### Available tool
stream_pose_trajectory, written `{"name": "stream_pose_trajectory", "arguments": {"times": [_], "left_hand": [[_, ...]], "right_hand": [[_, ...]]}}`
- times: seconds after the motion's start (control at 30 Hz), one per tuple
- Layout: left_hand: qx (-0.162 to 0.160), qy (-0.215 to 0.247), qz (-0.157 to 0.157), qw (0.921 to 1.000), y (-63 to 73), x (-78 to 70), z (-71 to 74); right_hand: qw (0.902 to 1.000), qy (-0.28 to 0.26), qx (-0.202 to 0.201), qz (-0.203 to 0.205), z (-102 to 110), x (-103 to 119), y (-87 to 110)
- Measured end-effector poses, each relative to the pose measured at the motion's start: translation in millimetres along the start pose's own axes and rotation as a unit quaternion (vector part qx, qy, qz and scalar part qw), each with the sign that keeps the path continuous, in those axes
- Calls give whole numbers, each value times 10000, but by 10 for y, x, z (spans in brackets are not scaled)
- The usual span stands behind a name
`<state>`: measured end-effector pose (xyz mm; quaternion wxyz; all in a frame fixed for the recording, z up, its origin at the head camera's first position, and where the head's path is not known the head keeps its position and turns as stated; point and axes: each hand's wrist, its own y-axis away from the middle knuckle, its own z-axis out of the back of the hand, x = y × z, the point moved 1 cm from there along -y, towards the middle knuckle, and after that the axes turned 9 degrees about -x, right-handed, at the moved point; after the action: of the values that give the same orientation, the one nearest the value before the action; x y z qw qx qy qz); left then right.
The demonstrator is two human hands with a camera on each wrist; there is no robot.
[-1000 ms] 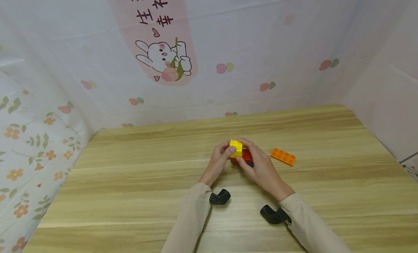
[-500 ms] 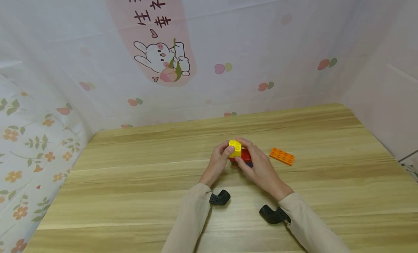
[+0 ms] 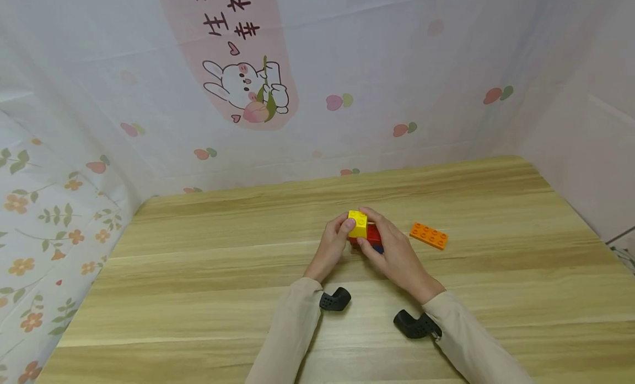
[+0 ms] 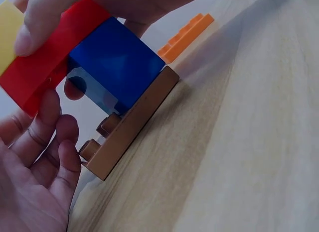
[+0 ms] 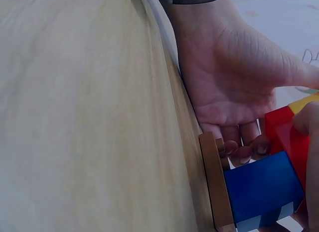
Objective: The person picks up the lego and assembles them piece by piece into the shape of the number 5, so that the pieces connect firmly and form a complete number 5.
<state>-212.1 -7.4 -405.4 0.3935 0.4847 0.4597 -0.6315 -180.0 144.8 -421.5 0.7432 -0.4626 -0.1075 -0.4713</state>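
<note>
A small stack of toy building bricks stands on the table between both hands. From the bottom it has a brown plate (image 4: 137,125), a blue brick (image 4: 117,58) with a pale patterned side, a red brick (image 4: 55,58), and a yellow brick (image 3: 358,223) on top. My left hand (image 3: 329,243) holds the yellow brick from the left, thumb on its near face and fingers curled by the red one. From the right, my right hand (image 3: 394,252) grips the red brick, its thumb pressed on the near side and its fingers reaching behind. Studs show at one end of the brown plate.
A flat orange building plate (image 3: 429,236) with several studs lies just right of the right hand. The wooden table (image 3: 198,296) meets a printed white cloth (image 3: 421,53) at the back. Black curved attachments (image 3: 416,324) sit at both wrists.
</note>
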Motion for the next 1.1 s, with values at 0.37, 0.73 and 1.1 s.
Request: {"name": "stream_pose_trajectory", "arguments": {"times": [0.37, 0.73, 1.1], "left_hand": [[-134, -101, -120, 9998, -79, -46, -2], [-170, 56, 6, 9998, -79, -39, -17], [-284, 232, 88, 9993, -50, 3, -12]], "right_hand": [[9999, 32, 69, 142, 30, -14, -97], [9999, -9, 72, 97, 57, -3, -87], [9993, -194, 257, -199, 72, 1, -55]]}}
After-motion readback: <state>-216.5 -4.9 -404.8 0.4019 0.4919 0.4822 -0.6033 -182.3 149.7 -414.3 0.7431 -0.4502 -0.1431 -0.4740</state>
